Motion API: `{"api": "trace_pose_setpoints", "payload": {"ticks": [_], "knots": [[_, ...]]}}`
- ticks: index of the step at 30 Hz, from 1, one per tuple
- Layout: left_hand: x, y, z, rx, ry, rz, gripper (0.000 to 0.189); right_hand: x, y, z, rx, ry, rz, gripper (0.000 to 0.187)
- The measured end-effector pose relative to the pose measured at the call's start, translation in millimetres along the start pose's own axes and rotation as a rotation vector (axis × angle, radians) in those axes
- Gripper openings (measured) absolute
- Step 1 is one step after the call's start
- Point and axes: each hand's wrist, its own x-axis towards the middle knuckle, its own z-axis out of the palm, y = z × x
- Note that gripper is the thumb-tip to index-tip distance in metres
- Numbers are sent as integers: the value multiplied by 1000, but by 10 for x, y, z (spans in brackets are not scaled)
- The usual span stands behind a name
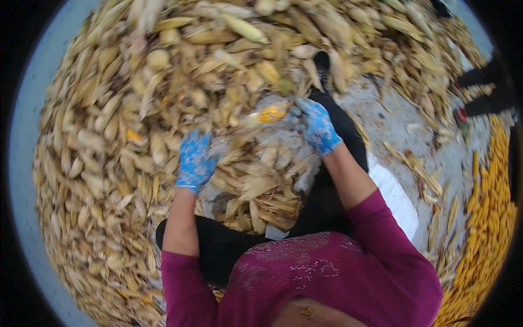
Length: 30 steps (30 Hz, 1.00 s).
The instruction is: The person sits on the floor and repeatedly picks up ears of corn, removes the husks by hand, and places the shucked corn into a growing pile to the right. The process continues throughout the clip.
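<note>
My left hand (pixel 197 161), in a blue patterned glove, rests over unhusked corn ears at the left of my lap. Its fingers point forward, and whether they touch an ear cannot be told. At the centre right is my right hand (pixel 316 124), gloved alike, with its fingers curled near the end of a partly husked corn cob (pixel 273 114). Blur hides whether the fingers grip it. Yellow kernels show on the cob, and pale husk trails from its left end. Loose dry corn husks (pixel 261 180) lie heaped between my legs.
A large pile of ears in husk (pixel 90 143) spreads ahead and to the left. Bare yellow cobs (pixel 486 212) are heaped at the right, beyond grey ground (pixel 392 118) strewn with husks. A person's dark-clad legs (pixel 486 90) are at the far right. White sheeting (pixel 394 192) lies beside my right leg.
</note>
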Motion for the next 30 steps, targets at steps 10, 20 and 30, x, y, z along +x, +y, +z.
{"api": "trace_pose_setpoints", "payload": {"ticks": [10, 20, 30], "knots": [[257, 582, 183, -953, -89, 8, 75, -147, 148, 225, 89, -344, 245, 14], [205, 707, 511, -1268, -325, -7, 71, -214, 101, 308, -105, -395, 165, 30], [105, 674, 474, -1030, -211, -46, 67, -16, 223, 252, -1116, -298, -158, 39]]}}
